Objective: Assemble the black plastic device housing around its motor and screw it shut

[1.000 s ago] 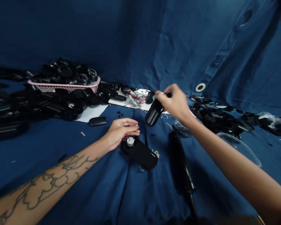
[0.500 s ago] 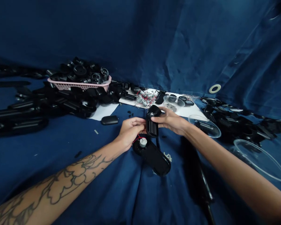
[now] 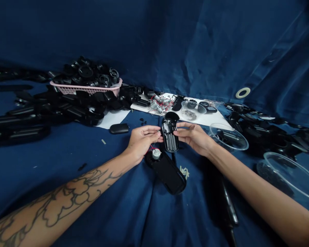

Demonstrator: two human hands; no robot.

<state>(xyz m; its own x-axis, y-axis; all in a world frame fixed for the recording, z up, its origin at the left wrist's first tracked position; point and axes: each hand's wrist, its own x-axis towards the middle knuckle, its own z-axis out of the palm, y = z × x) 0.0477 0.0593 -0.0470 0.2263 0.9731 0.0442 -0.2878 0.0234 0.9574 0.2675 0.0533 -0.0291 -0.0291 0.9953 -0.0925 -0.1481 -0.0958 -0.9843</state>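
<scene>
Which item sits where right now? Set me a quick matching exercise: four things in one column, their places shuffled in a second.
Things:
1. Pink plastic basket
2. Small motor
3. Open black plastic casing
4. Closed black oval casing

Places:
A. Between the left hand and right hand
B. On the blue cloth, left of the hands
C. Heaped with black parts
D. On a black oval shell

Pairs: 1-C, 2-D, 3-A, 4-B

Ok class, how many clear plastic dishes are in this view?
3. One clear dish sits on the white paper holding small metal parts; a second clear dish lies beyond the right hand; the largest clear dish is at far right. Black parts may hide others.
</scene>
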